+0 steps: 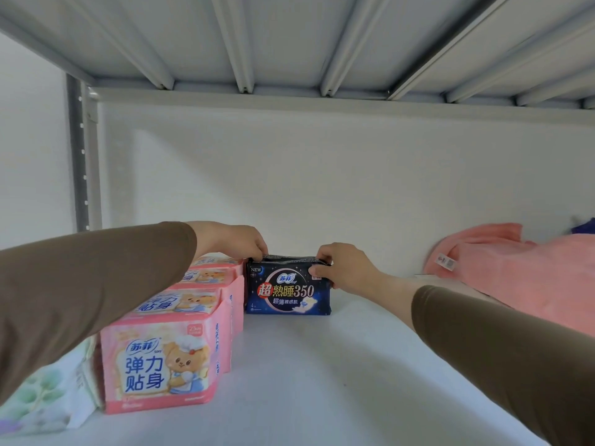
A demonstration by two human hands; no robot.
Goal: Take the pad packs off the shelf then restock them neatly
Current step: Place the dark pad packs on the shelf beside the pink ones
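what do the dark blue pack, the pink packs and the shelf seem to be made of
Dark blue pack: thin glossy plastic film, judging by its crimped top seam, which both hands pinch. Pink packs: similar printed film, slightly shiny, with soft bulging sides. Shelf: probably painted metal, matte white; the ribbed underside of the shelf above suggests sheet steel.

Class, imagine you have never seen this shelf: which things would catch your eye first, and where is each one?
First, the dark blue pad pack standing upright at the back of the white shelf, with the left hand and right hand pinching its top corners. Next, the row of pink pad packs running front to back along its left. Last, the pink towel bunched at the right.
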